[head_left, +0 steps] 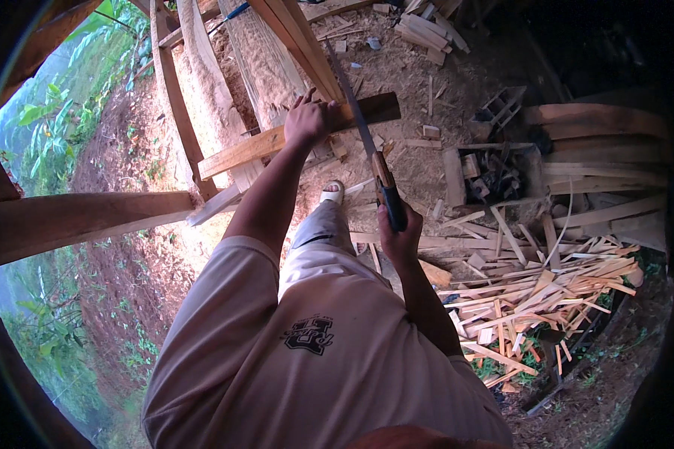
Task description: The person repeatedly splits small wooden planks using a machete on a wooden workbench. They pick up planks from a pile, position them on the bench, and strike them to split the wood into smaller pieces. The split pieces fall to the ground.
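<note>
My right hand [399, 232] is closed round the dark handle of a handsaw [362, 129], whose long thin blade points away from me and slightly left. That blade crosses a wooden plank [240, 157] near its dark right end; whether it has cut into the wood cannot be made out. Farther left along the same plank, my left hand [309, 120] grips it from above, fingers bent over its far edge. The plank lies slantwise over other timber, its pale left end nearer to me.
Long beams [180, 97] stretch away at the far left, and a thick post [82, 221] juts in from the left. On the right sit an open wooden box [454, 179] with dark contents, stacked boards [606, 150] and a heap of offcuts [532, 307]. Sawdust covers the ground.
</note>
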The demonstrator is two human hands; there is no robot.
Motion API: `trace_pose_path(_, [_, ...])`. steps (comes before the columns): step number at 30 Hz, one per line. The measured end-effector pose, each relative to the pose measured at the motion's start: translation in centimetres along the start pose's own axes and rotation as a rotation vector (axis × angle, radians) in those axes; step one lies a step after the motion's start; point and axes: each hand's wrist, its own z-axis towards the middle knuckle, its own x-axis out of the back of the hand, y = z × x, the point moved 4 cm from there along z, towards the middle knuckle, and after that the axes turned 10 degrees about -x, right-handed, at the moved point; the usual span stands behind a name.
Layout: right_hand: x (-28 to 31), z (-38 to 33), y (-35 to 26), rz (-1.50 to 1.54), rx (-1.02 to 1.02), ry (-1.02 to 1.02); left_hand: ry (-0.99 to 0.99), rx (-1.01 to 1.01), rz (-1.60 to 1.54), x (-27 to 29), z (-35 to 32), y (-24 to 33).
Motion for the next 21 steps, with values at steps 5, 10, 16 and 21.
trace_pose_path(5, [0.2,-0.9,0.3,-0.013,-0.003,0.004,0.107,-0.055,0.029,-0.5,-0.2,-0.7])
trace_pose_path(10, [0.7,-1.5,1.3,-0.017,-0.094,-0.061,0.045,-0.020,-0.030,0.0,-0.4,0.1])
trace_pose_path(16, [0.7,-1.7,1.2,-0.049,-0.001,0.035,0.033,0.002,0.023,-0.5,-0.2,-0.2])
trace_pose_path(21, [0.9,-1.6,-0.2,-0.028,-0.088,-0.032,0.045,0.032,0.019,-0.5,-0.2,-0.5])
